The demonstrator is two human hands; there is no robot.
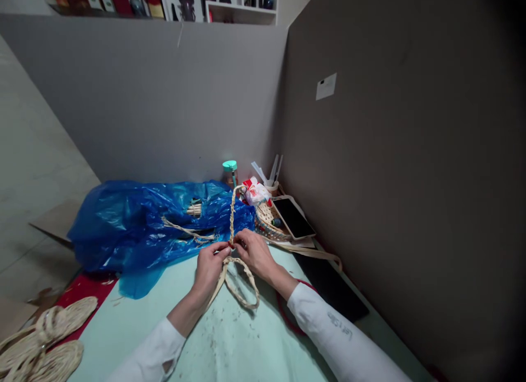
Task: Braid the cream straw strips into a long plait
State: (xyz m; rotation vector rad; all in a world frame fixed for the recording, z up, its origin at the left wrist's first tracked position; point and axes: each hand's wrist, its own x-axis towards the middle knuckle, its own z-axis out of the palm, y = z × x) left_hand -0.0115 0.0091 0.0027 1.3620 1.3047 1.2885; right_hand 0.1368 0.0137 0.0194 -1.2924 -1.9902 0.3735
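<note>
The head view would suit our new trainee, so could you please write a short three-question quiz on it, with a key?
1. What do the left hand and the right hand hold between their fingertips?
2. In the picture, where does the blue plastic bag lie relative to the tablet: A) to its left, B) to its right, C) on top of it?
3. True or false: the jar with the turquoise lid stands upright.

Key:
1. The braided strand.
2. A.
3. True.
</note>
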